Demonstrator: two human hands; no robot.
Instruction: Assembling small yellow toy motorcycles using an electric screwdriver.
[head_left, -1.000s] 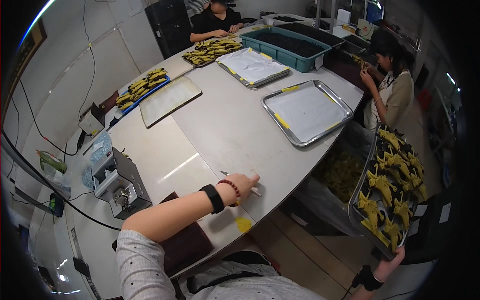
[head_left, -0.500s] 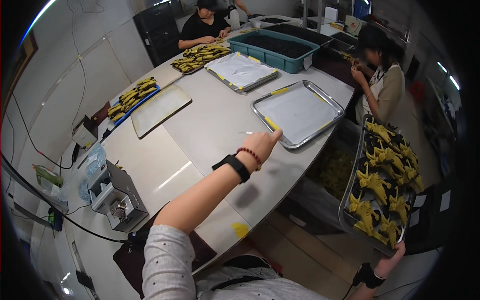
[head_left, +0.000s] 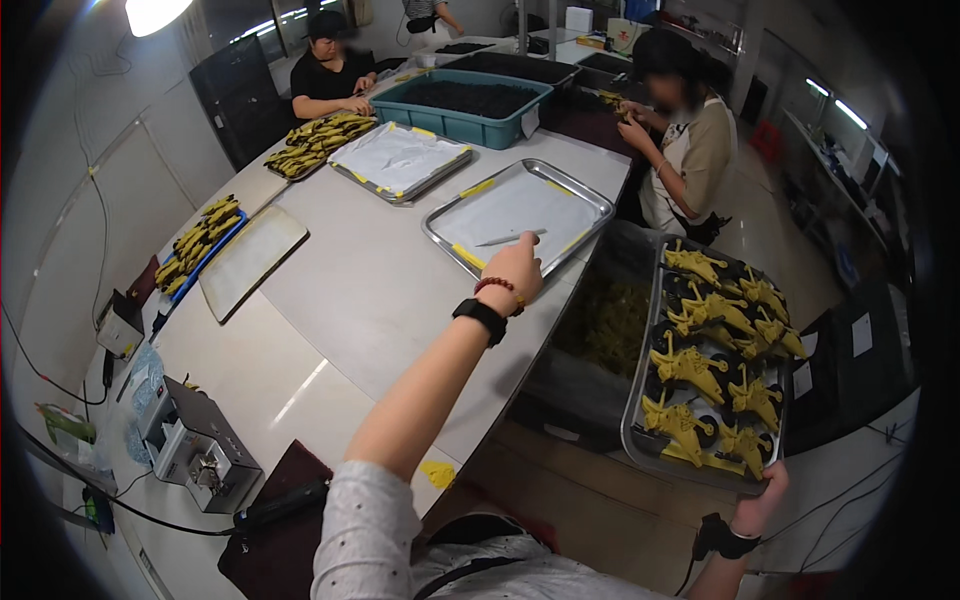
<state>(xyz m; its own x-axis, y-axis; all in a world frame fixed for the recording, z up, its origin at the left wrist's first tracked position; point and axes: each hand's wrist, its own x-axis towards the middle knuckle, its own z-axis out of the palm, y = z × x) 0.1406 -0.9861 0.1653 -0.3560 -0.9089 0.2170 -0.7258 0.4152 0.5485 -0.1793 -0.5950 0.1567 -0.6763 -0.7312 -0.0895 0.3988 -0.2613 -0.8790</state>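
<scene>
"Steadying a loaded metal tray (head_left: pixel 650 450) beside the table (head_left: pixel 380 290), the right hand (head_left: pixel 765 492) gripped its near corner; the left hand (head_left: pixel 515 268) seemed to pinch a slim pointed tool (head_left: pixel 505 240) above the paper-lined tray (head_left: pixel 520 205)."

"And its handling?"

"Stiff, likely weighty; opposite rims looked the safer hold, since the yellow-and-black pieces (head_left: pixel 690 365) could slide."

"What was hidden?"

"The right fingers beneath, plus the left fingertips' exact hold."

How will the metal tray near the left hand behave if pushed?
The metal tray likely stays stiff, with its raised rim. Broad and shallow, it would probably slide on the table rather than tip. Its white paper may stay put, as yellow strips seem to hold it.
</scene>
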